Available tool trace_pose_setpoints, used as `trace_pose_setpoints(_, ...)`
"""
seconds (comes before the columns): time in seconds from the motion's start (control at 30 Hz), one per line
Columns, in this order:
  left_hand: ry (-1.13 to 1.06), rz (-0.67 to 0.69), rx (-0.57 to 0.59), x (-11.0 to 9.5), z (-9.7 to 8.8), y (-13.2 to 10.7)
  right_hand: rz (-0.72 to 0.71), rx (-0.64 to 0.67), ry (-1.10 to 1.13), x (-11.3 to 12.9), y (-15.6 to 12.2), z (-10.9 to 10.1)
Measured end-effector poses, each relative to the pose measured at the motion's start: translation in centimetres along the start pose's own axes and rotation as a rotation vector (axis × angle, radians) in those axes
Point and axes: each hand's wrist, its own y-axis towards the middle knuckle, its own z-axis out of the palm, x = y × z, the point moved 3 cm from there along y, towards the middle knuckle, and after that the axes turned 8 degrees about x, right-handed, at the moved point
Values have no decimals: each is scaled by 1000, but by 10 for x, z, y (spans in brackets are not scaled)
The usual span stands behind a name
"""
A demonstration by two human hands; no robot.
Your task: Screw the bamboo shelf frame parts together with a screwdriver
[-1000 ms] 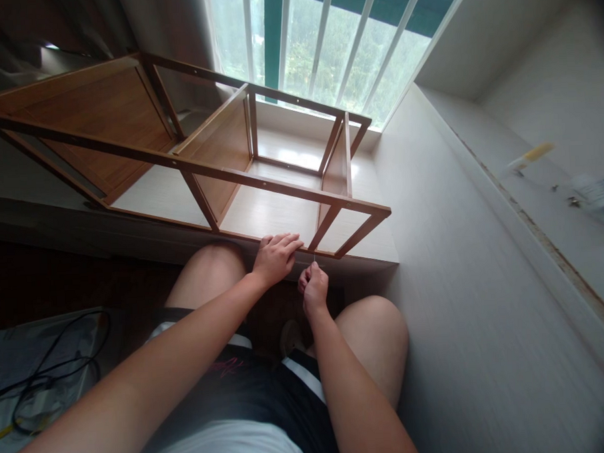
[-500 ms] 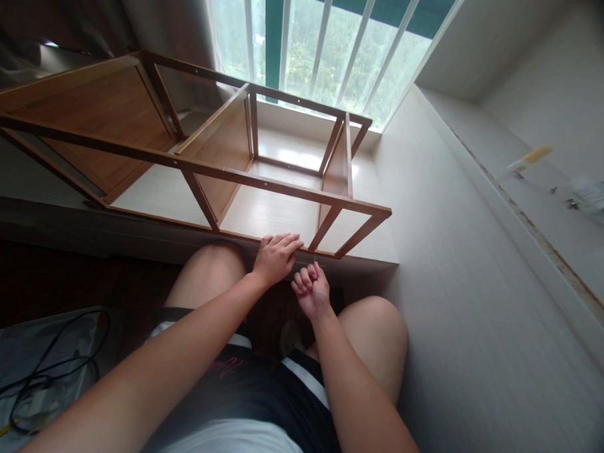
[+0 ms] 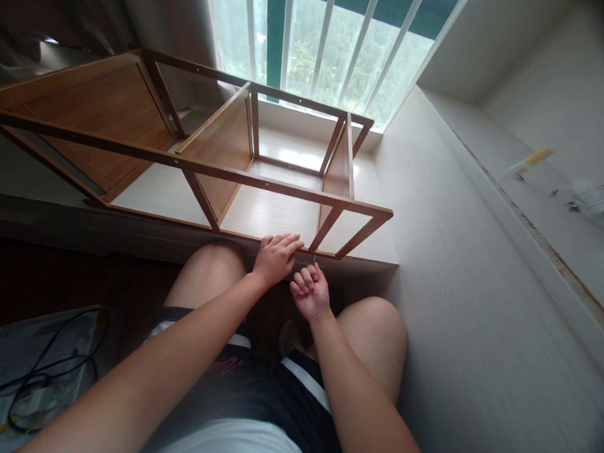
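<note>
A brown wooden shelf frame (image 3: 229, 173) lies on its side on the pale window ledge, its panels standing between the rails. My left hand (image 3: 274, 260) rests on the near lower rail, fingers stretched out flat along it. Just right of it and lower, my right hand (image 3: 311, 289) is closed, palm side up, round a tool with a thin metal shaft (image 3: 314, 258). That shaft points up at the rail, close under the joint of a short upright. Its handle is hidden in the fingers, so I cannot tell its exact kind.
A pale wall panel (image 3: 464, 266) rises close on the right. On the shelf there lie a yellow-handled tool (image 3: 536, 157), small metal pieces and a labelled container (image 3: 598, 197). Black cable (image 3: 53, 377) lies coiled at lower left. A barred window (image 3: 334, 45) stands behind the frame.
My right hand has turned very slightly at the tool. The left hand stays on the rail, and the frame has not visibly moved.
</note>
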Motion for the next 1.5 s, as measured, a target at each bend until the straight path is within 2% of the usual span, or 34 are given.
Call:
trace_pose_setpoints(0.17, 0, -5, 2, 0, 0, 0, 7, -44, -83, -5, 0, -4)
trace_pose_setpoints(0.3, -4, -6, 6, 0, -1, 0, -46, -113, -251, -5, 3, -8)
trace_pose_setpoints(0.53, 3, -15, 23, -1, -1, 0, -160, -366, -678, -5, 9, -23)
trace_pose_setpoints(0.63, 6, -15, 24, -1, -1, 0, -268, -444, -890, 0, 8, -25)
trace_pose_setpoints(0.73, 9, -12, 29, -1, -1, 0, -364, -494, -1125, 7, 5, -22)
trace_pose_setpoints(0.93, 11, -13, 25, -1, -1, 0, -385, -526, -1514, 11, 0, -17)
trace_pose_setpoints(1.2, 4, -9, 22, -1, -2, 0, -359, -576, -1637, 14, 1, -20)
trace_pose_setpoints(1.5, 6, -13, 23, -1, -1, 0, -416, -534, -1559, 13, 2, -20)
